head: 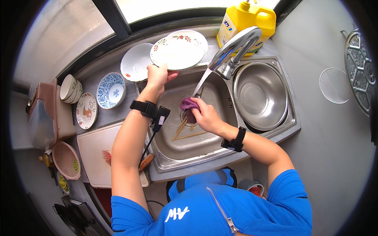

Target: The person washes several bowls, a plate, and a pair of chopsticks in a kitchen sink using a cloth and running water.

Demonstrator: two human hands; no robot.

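Observation:
My left hand (159, 76) grips the near rim of a white plate (177, 54) with red flowers and leaves, at the back edge of the sink. Another white plate (201, 39) shows partly behind it; whether the two touch, I cannot tell. In my right hand (208, 116) a purple cloth (189, 104) is bunched under the running water (203, 81) of the chrome tap (234, 47). Beneath the cloth, several chopsticks (180, 128) lie in the steel sink basin (168, 149) around the drain. A dark utensil beyond the cloth is partly hidden.
A steel bowl (261, 94) sits in the right basin, near a yellow detergent jug (248, 23). Leftward stand a white bowl (135, 60), a blue-patterned bowl (111, 90), a deer plate (86, 110) and stacked bowls (71, 90). A wooden-handled knife (146, 162) lies by the cutting board (94, 150).

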